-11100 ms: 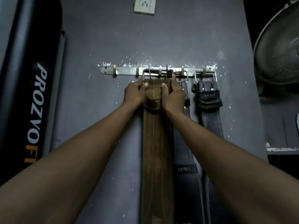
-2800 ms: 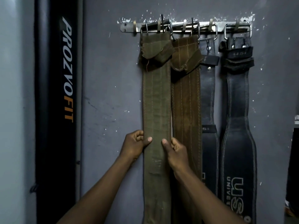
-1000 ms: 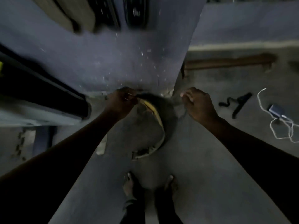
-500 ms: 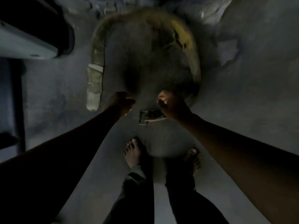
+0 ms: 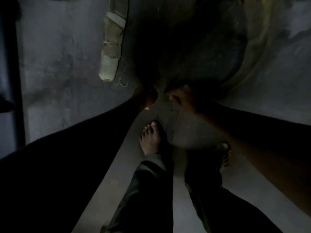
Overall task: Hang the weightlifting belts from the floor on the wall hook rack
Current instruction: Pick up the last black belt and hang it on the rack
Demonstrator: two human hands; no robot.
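A tan weightlifting belt [image 5: 110,47] curls in a wide loop above my hands in the head view. Its frayed tail hangs on the left, and its blurred far side [image 5: 252,52] sweeps down toward my right hand [image 5: 182,98]. That hand is closed on the belt's lower end, where a thin metal buckle edge shows. My left hand [image 5: 148,96] is curled just right of the tail's tip, deep in shadow, so I cannot tell whether it grips anything. The wall hook rack is out of view.
I look straight down at a dim grey concrete floor [image 5: 58,73]. My bare feet [image 5: 150,138] and dark trouser legs stand just below my hands. A dark upright frame [image 5: 17,81] runs along the left edge.
The view has dropped from the wall rack to the floor. Both hands have reached the curled tan belt. It now looks larger and closer, its right side blurred, and the buckle is hidden by my right hand.
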